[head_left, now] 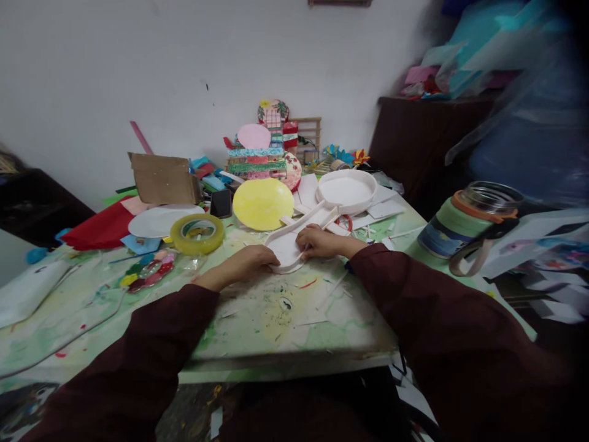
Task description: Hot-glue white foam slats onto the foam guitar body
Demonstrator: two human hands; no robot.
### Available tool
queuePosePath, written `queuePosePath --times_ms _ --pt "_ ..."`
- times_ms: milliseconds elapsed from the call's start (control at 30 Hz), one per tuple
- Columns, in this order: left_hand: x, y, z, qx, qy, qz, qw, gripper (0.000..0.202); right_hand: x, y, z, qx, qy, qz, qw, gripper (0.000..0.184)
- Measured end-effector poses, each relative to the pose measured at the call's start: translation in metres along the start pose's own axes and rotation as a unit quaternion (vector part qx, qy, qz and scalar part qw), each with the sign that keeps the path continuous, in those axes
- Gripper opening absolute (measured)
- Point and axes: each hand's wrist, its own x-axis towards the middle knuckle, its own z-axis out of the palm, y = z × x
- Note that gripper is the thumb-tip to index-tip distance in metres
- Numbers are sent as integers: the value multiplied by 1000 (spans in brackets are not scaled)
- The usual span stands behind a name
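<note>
A white, shallow, rimmed craft piece [280, 243], rounded at its near end, lies on the table in front of me. My left hand [257, 259] grips its near left rim, fingers bent over the edge. On its right side my right hand [319, 241] is closed, thumb and fingers pinched at the rim strip. Behind it sits a round white shallow tray [347, 186] with a raised wall. Narrow white strips lie where the two meet; whether they are joined I cannot tell. A yellow oval disc [263, 204] rests just behind the near piece.
Left are a roll of clear tape [197, 234], a cardboard box [164, 178], a phone [221, 203] and red sheet material [101, 226]. Colourful paper crafts [257, 156] stand against the wall. A green thermos [460, 218] is at the right edge. Paper scraps litter the painted tabletop [294, 331].
</note>
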Motion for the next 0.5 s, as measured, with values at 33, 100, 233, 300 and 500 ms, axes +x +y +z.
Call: queuePosePath --times_ms 33,100,233,300,500 --pt "0 0 0 2 -1 -3 1000 18 0 0 0 -3 0 0 1000 20" --pt "-1 -1 -3 -5 -12 -8 1000 20 0 -1 0 -8 2 0 1000 20" --pt "0 -13 -12 -29 -39 23 999 23 0 -1 0 -11 8 3 1000 20" --pt "2 -21 -16 -25 -45 46 998 21 1 -1 0 -9 10 3 1000 20" --pt "8 -27 -21 0 -79 82 993 19 1 0 0 -3 11 1 1000 18"
